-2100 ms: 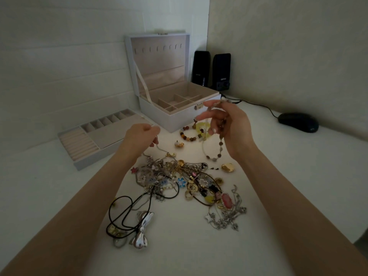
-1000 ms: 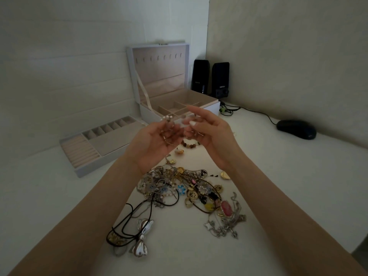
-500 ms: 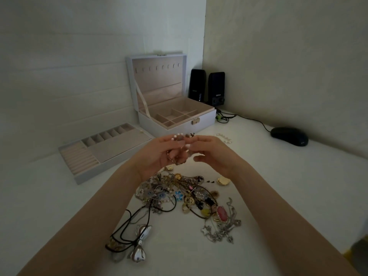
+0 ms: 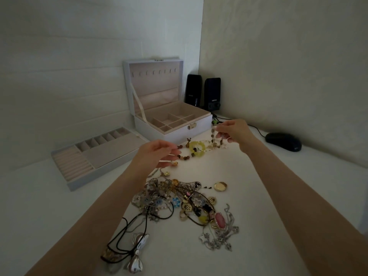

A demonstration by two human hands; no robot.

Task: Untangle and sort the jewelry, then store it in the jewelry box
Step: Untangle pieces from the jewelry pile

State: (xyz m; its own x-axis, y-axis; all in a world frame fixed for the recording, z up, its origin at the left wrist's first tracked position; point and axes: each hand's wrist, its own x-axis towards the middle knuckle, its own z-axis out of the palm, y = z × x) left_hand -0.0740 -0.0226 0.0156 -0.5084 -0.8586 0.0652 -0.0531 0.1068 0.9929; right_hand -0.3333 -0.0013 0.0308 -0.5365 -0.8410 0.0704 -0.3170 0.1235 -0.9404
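Beaded strand: held up above the table, just in front of the jewelry box. Its beads hang in a short loop from your right hand.
Right hand fingers: narrow, pinching the strand at the beads.
Left hand fingers: narrow, pinching a thin pale end that appears to belong to the same strand. The span between your hands cannot be traced against the bracelets lying on the table behind it.
Long axis: left to right between your hands, roughly parallel to the front wall of the box.
Bearing to box: beyond both hands, with compartments open upward and the lid upright at the back.
Nearer hand: your right hand is closer to the box front. Your left hand is closer to the loose tray.
Open room: bare table to the right, as far as the mouse.
Obstruction: the tangled pile lies between your forearms. Keep the hanging loop away from it.
Next move (judged): carry the strand over the front wall and lower it lengthwise. The loop may catch on the wall edge.
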